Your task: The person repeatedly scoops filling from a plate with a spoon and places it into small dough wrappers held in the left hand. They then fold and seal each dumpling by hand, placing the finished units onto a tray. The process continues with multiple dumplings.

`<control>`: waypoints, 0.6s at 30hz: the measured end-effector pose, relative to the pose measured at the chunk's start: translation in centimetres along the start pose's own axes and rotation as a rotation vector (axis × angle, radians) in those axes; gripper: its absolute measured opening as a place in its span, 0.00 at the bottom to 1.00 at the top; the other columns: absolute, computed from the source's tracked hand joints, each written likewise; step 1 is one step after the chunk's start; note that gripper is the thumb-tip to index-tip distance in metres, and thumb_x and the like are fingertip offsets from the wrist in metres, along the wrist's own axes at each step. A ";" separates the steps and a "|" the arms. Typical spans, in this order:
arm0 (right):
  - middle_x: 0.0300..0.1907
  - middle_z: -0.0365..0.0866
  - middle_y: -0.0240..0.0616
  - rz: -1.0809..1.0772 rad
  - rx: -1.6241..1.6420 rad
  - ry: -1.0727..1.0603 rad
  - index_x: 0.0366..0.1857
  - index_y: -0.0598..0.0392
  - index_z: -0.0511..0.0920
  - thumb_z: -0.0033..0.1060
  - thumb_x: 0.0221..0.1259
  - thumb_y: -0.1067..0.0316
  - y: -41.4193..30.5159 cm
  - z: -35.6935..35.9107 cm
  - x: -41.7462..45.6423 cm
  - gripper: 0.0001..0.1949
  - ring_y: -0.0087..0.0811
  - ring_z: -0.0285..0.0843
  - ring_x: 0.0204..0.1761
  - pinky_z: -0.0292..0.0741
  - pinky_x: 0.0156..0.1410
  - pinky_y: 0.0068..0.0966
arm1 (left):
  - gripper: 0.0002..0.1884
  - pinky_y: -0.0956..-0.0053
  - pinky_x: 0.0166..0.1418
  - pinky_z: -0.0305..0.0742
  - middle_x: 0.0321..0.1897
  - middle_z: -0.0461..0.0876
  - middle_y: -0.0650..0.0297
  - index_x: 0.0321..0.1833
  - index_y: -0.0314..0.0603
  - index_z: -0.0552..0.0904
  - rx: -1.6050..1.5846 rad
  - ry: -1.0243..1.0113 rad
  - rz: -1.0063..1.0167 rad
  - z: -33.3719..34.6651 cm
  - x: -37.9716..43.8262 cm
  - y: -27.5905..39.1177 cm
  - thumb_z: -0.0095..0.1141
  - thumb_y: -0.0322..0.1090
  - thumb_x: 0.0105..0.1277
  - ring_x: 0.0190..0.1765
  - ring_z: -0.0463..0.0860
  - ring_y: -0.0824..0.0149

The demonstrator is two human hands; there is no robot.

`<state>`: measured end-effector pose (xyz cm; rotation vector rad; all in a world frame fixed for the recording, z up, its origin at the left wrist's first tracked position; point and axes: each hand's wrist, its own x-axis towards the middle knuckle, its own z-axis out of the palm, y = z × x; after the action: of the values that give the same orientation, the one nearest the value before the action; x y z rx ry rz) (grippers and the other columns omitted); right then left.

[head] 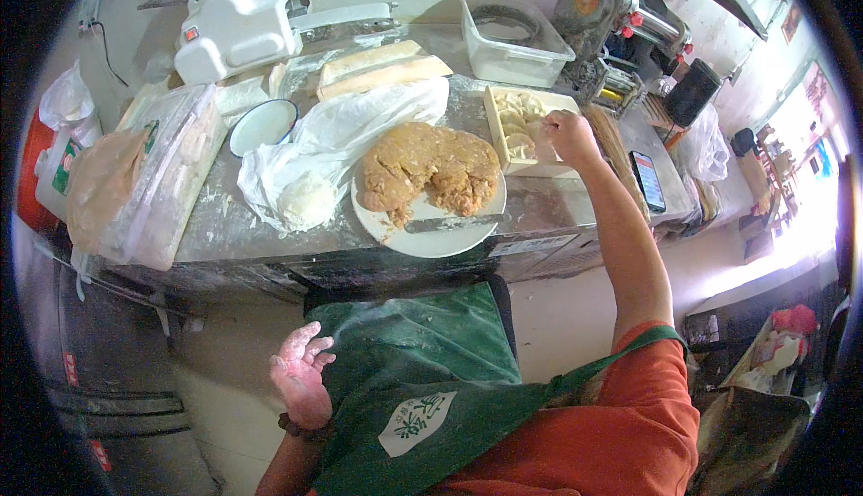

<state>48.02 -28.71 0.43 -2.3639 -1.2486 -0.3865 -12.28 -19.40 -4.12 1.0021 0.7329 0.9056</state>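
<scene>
My right hand is over the right side of a shallow pale wooden tray, fingers curled together. Several folded dumplings lie in that tray, left of the hand; whether the fingertips hold one is hidden. My left hand, dusted with flour, hangs in front of the green apron with its fingers apart and nothing in it. Between them, on the counter, a white plate carries a large mound of minced filling. A flat metal spreader rests along the plate's near edge.
A dough lump sits on white plastic sheeting, beside an enamel bowl. Bagged flour-dusted goods stand left. Behind are a clear plastic tub and a dough-rolling machine. A phone lies right, near a straw brush.
</scene>
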 end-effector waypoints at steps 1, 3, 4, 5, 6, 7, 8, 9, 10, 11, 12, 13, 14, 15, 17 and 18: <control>0.39 0.88 0.48 0.005 -0.005 -0.009 0.42 0.56 0.87 0.59 0.62 0.64 -0.2 -0.1 -0.1 0.12 0.52 0.86 0.45 0.81 0.53 0.42 | 0.36 0.66 0.53 0.78 0.63 0.81 0.54 0.63 0.37 0.77 0.001 -0.002 -0.011 0.1 -0.1 -0.2 0.34 0.66 0.77 0.53 0.84 0.60; 0.40 0.88 0.47 0.114 -0.293 -0.054 0.45 0.55 0.86 0.58 0.63 0.66 -0.2 -0.9 -0.4 0.12 0.52 0.86 0.44 0.81 0.53 0.42 | 0.34 0.67 0.53 0.79 0.63 0.81 0.54 0.63 0.37 0.77 0.053 0.014 -0.071 0.9 0.9 -0.6 0.38 0.63 0.77 0.53 0.84 0.60; 0.40 0.88 0.47 0.147 -0.424 -0.088 0.47 0.55 0.86 0.58 0.64 0.66 -1.2 -0.9 -0.3 0.12 0.53 0.85 0.44 0.81 0.53 0.42 | 0.33 0.67 0.53 0.80 0.63 0.81 0.53 0.63 0.37 0.77 0.082 0.049 -0.099 1.2 1.0 -0.5 0.40 0.62 0.77 0.54 0.85 0.60; 0.42 0.88 0.47 -0.001 -0.244 0.103 0.47 0.52 0.86 0.57 0.66 0.65 -4.1 -1.7 -1.0 0.11 0.53 0.85 0.45 0.81 0.51 0.44 | 0.30 0.69 0.53 0.80 0.63 0.81 0.53 0.63 0.37 0.77 0.078 0.005 0.012 1.7 0.7 -0.3 0.44 0.59 0.76 0.54 0.85 0.60; 0.44 0.87 0.47 -0.138 -0.050 0.289 0.48 0.49 0.86 0.57 0.68 0.64 -6.9 -3.3 -2.4 0.11 0.53 0.86 0.46 0.81 0.50 0.46 | 0.30 0.70 0.54 0.80 0.62 0.81 0.53 0.63 0.35 0.77 0.092 0.025 -0.034 1.6 1.3 -0.4 0.46 0.56 0.75 0.55 0.85 0.61; 0.43 0.87 0.45 -0.147 0.009 0.206 0.45 0.49 0.86 0.57 0.67 0.66 -9.7 -4.6 -4.3 0.09 0.52 0.85 0.45 0.81 0.48 0.45 | 0.25 0.70 0.54 0.81 0.61 0.82 0.53 0.62 0.34 0.78 0.122 0.001 0.010 1.5 1.9 -0.8 0.44 0.50 0.78 0.53 0.85 0.63; 0.42 0.86 0.44 -0.160 0.067 0.128 0.42 0.49 0.86 0.58 0.67 0.67 -12.2 -5.6 -6.1 0.07 0.51 0.85 0.43 0.81 0.46 0.45 | 0.22 0.71 0.54 0.81 0.60 0.83 0.53 0.60 0.32 0.79 0.153 -0.025 0.057 1.7 2.3 -0.7 0.41 0.45 0.81 0.51 0.86 0.65; 0.40 0.85 0.43 -0.261 0.068 0.044 0.40 0.49 0.85 0.59 0.65 0.67 -13.6 -6.0 -7.9 0.06 0.49 0.85 0.42 0.81 0.46 0.44 | 0.20 0.71 0.56 0.80 0.60 0.83 0.54 0.60 0.31 0.79 0.243 -0.063 0.104 2.3 2.9 0.0 0.44 0.42 0.80 0.52 0.86 0.65; 0.38 0.84 0.41 -0.378 0.066 -0.035 0.37 0.50 0.84 0.61 0.64 0.68 -14.9 -6.1 -9.5 0.04 0.48 0.84 0.41 0.80 0.46 0.43 | 0.19 0.70 0.58 0.79 0.60 0.83 0.55 0.60 0.30 0.79 0.325 -0.096 0.155 2.6 3.6 0.5 0.47 0.39 0.79 0.52 0.85 0.66; 0.37 0.83 0.42 -0.407 0.062 -0.054 0.38 0.51 0.84 0.62 0.62 0.69 -16.1 -6.0 -10.8 0.04 0.49 0.83 0.40 0.79 0.45 0.44 | 0.16 0.70 0.58 0.79 0.59 0.84 0.56 0.59 0.31 0.80 0.429 -0.113 0.268 2.6 4.5 0.7 0.51 0.35 0.77 0.52 0.85 0.66; 0.36 0.82 0.42 -0.435 0.058 -0.067 0.38 0.52 0.84 0.63 0.61 0.69 -17.1 -5.8 -11.8 0.05 0.49 0.82 0.39 0.79 0.45 0.44 | 0.14 0.69 0.58 0.79 0.57 0.85 0.56 0.58 0.31 0.80 0.538 -0.136 0.382 2.6 5.9 1.1 0.55 0.31 0.75 0.53 0.85 0.66; 0.36 0.81 0.42 -0.463 0.042 -0.071 0.38 0.53 0.83 0.63 0.59 0.70 -17.9 -5.6 -12.5 0.06 0.50 0.81 0.37 0.78 0.45 0.44 | 0.13 0.68 0.59 0.79 0.56 0.85 0.55 0.57 0.31 0.81 0.710 -0.148 0.455 3.0 7.2 2.7 0.56 0.28 0.73 0.53 0.85 0.63; 0.36 0.81 0.42 -0.484 0.036 -0.084 0.40 0.52 0.84 0.64 0.59 0.70 -18.5 -5.4 -12.8 0.07 0.50 0.81 0.37 0.78 0.45 0.43 | 0.12 0.67 0.59 0.79 0.55 0.85 0.54 0.55 0.32 0.83 0.884 -0.156 0.526 3.6 8.6 4.4 0.58 0.25 0.70 0.53 0.86 0.61; 0.36 0.81 0.41 -0.504 0.024 -0.098 0.41 0.51 0.85 0.64 0.58 0.70 -18.7 -5.4 -12.8 0.08 0.50 0.81 0.37 0.78 0.45 0.43 | 0.12 0.65 0.59 0.79 0.52 0.85 0.52 0.53 0.34 0.83 0.998 -0.144 0.694 3.9 10.3 5.3 0.59 0.26 0.69 0.53 0.85 0.56; 0.37 0.81 0.40 -0.516 -0.049 -0.141 0.45 0.49 0.86 0.65 0.58 0.68 -18.7 -5.0 -12.6 0.11 0.49 0.82 0.38 0.80 0.45 0.43 | 0.11 0.62 0.58 0.79 0.49 0.85 0.51 0.50 0.36 0.84 1.174 -0.143 0.874 5.0 13.2 6.8 0.61 0.28 0.66 0.52 0.85 0.51; 0.38 0.82 0.40 -0.493 -0.054 -0.152 0.43 0.48 0.85 0.65 0.58 0.67 -19.2 -4.8 -12.4 0.09 0.48 0.83 0.39 0.80 0.46 0.43 | 0.11 0.60 0.58 0.80 0.48 0.85 0.52 0.49 0.36 0.84 1.237 -0.147 0.886 5.6 14.3 7.5 0.61 0.29 0.65 0.53 0.84 0.49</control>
<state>25.04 -30.33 3.95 -2.1389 -1.9187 -0.3972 -3.36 -6.89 3.31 2.5962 0.6977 1.0738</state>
